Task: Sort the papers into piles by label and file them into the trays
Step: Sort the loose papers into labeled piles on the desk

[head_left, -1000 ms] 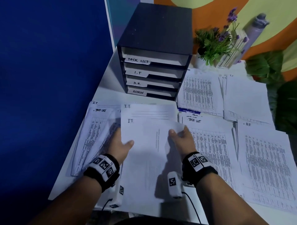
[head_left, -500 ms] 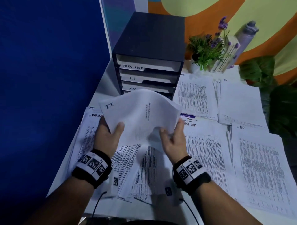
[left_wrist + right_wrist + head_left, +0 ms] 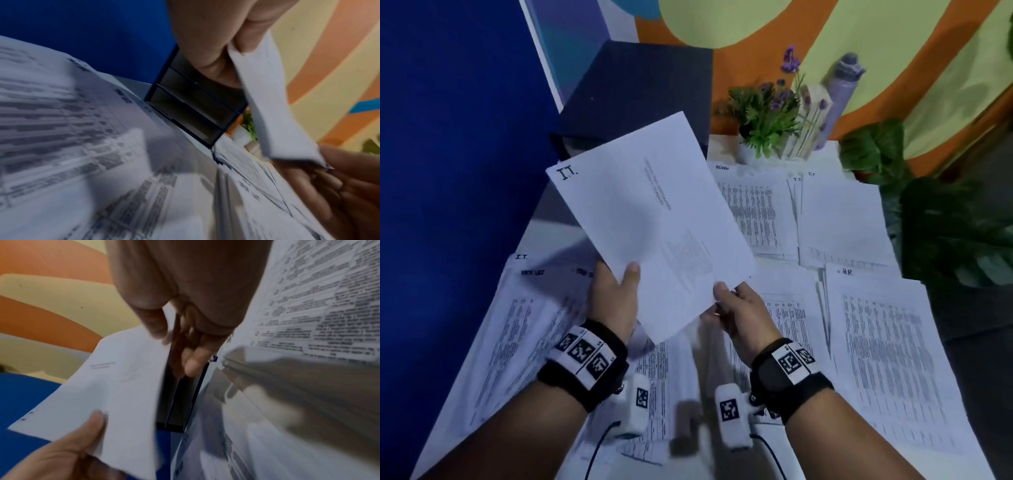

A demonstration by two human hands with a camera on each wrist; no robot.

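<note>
Both hands hold one stack of papers marked "I.T." [image 3: 650, 219] raised clear of the tabletop [image 3: 544, 236], tilted, in front of the black tray unit [image 3: 647, 92] at the far left of the tabletop. The left hand [image 3: 614, 298] grips the stack's near left edge, thumb on the top face and the remaining fingers beneath. The right hand [image 3: 743, 313] pinches the stack's near right corner, thumb on top and fingers under the sheets; the right wrist view confirms the thumb pressed on the upper sheet [image 3: 123, 386]. The left wrist view shows the stack [image 3: 275, 104] edge-on, several sheets thick.

Sorted piles lie flat across the tabletop: a pile headed "H.R." [image 3: 887, 342] toward the right edge, a pile headed "ADMIN" [image 3: 753, 205] toward the far edge, a pile headed "I.T." [image 3: 842, 219] beside it, and printed sheets [image 3: 517, 329] along the left edge. A potted plant [image 3: 767, 116] and a bottle [image 3: 842, 82] stand at the far edge.
</note>
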